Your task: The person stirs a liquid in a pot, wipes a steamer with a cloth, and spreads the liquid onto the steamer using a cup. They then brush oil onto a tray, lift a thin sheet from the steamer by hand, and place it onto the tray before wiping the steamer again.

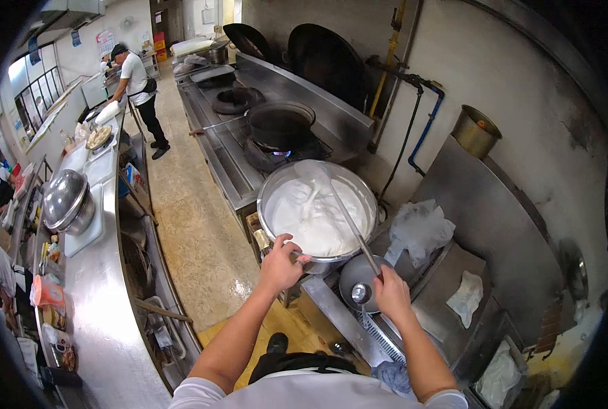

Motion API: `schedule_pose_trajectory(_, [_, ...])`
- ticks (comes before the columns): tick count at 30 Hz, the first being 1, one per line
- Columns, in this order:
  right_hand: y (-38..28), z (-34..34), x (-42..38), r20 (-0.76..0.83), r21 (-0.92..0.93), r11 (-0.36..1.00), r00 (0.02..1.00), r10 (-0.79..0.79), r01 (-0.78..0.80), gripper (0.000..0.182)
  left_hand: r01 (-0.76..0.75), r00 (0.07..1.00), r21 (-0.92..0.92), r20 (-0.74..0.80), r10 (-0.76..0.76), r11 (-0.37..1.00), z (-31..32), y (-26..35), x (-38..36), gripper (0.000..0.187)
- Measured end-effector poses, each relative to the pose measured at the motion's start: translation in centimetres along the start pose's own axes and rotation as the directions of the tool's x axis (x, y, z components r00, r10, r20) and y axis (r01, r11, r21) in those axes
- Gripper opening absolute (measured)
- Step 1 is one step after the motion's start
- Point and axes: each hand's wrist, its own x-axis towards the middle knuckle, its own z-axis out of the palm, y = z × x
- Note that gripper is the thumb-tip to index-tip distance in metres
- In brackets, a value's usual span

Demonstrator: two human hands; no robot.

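Observation:
A wide metal bowl [369,193] is filled with a thick, glossy white mixture [302,223]. My left hand [281,266] grips the near left of its rim, with the fingers curled over the edge. In my right hand [392,296] is the handle of a long ladle [348,217], slanting across the bowl. The ladle's head, coated in white, is at the far side of the mixture. Below the bowl, close to my right hand, lies a round grey metal pan [353,274] with a small shiny round metal piece [361,293] by it.
Beyond the bowl, a black wok [281,126] sits over a blue burner flame [281,154]. A plastic bag [421,228] and a white cloth [464,298] lie at right. Across the aisle runs a steel counter [113,320] with a domed metal pot [68,201]. A co-worker [140,88] stands there.

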Motion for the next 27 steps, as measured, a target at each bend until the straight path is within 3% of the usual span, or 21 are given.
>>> schedule_pose_trajectory(5, [-1.8,-2.2,3.5,0.077,-0.284,0.959,0.997,0.012,0.01,0.031,-0.011,1.0,0.003,-0.017,0.011,1.0,-0.3,0.4,-0.3,0.03])
schedule_pose_trajectory(8, [-1.5,-1.9,5.3,0.107,-0.313,0.946,0.993,-0.056,0.087,0.028,0.002,1.0,0.005,-0.003,-0.001,1.0,-0.4,0.5,-0.3,0.03])
schedule_pose_trajectory(16, [-2.7,-4.7,5.8,0.324,-0.329,0.932,0.945,-0.036,0.149,0.026,-0.002,1.0,0.01,-0.012,0.002,1.0,-0.6,0.6,-0.6,0.03])
schedule_pose_trajectory(27, [-6.7,-14.8,1.9,0.482,-0.419,0.857,0.873,-0.071,0.301,0.025,-0.019,1.0,0.005,-0.021,0.019,1.0,-0.1,-0.2,-0.3,0.031])
